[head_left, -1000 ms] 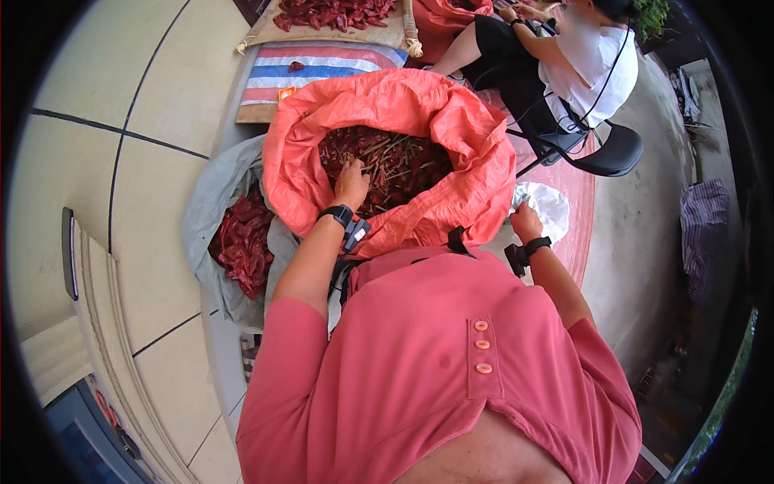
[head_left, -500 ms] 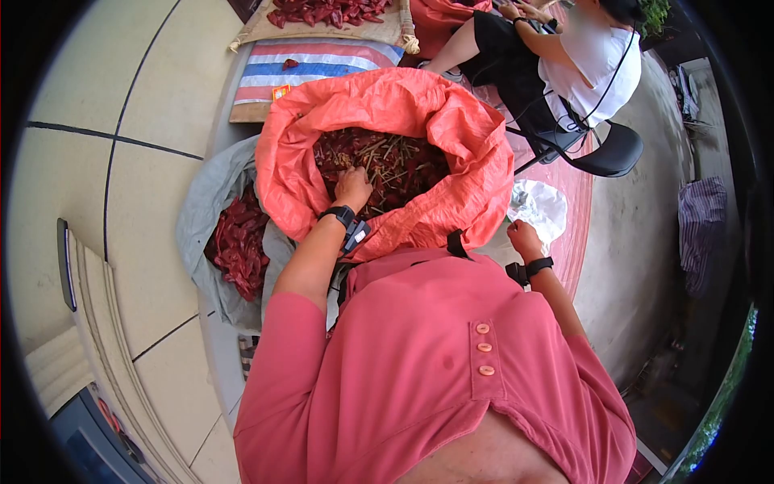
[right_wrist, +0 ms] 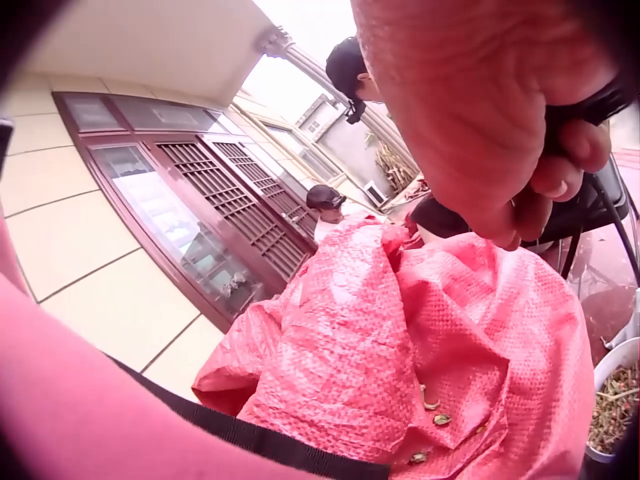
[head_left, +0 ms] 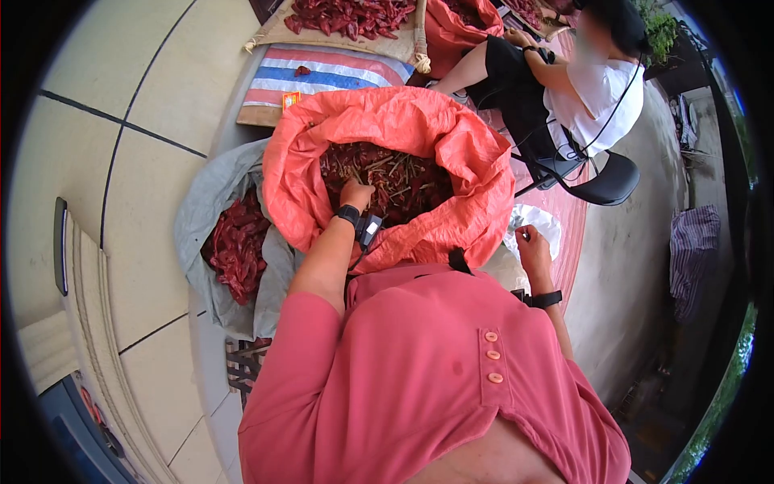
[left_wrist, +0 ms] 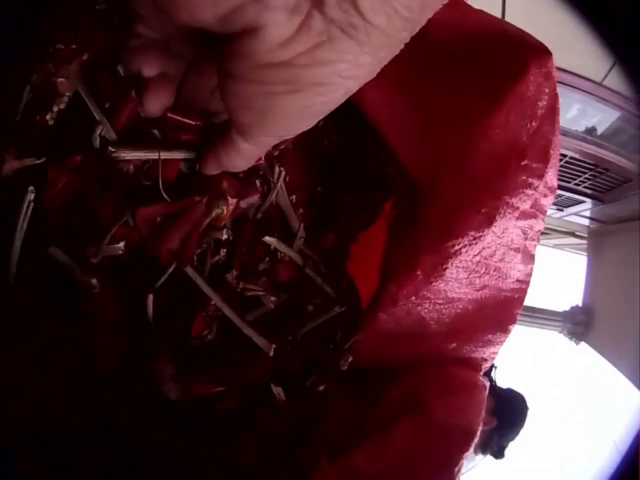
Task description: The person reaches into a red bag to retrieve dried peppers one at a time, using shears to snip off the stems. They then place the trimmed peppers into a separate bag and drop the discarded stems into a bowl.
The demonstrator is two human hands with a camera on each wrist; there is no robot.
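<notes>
A large red woven sack (head_left: pixel 476 149) stands open in front of me, holding dried red chillies (head_left: pixel 411 181) mixed with pale stems (left_wrist: pixel 228 310). My left hand (head_left: pixel 356 195) reaches in at its near left side. In the left wrist view, the thumb and fingers of the left hand (left_wrist: pixel 290 60) stand apart, low over the chillies and right by a stem. My right hand (head_left: pixel 534 252) is outside the sack, near a white plastic liner (head_left: pixel 544 219). Fingers of the right hand (right_wrist: pixel 470 110) are curled; I cannot tell whether they hold anything.
Left of the sack sits a grey bag (head_left: pixel 192 214) of cleaner red chillies (head_left: pixel 238 250). A white bucket (right_wrist: pixel 620 352) of stems stands at the right. Beyond are a striped cushion (head_left: pixel 330 73), a mat of chillies (head_left: pixel 351 16) and a seated person (head_left: pixel 597 105).
My left hand's fingers, spread over the chillies earlier, now reach lower with the knuckles bent. The right hand has drawn back slightly from the white liner and turned.
</notes>
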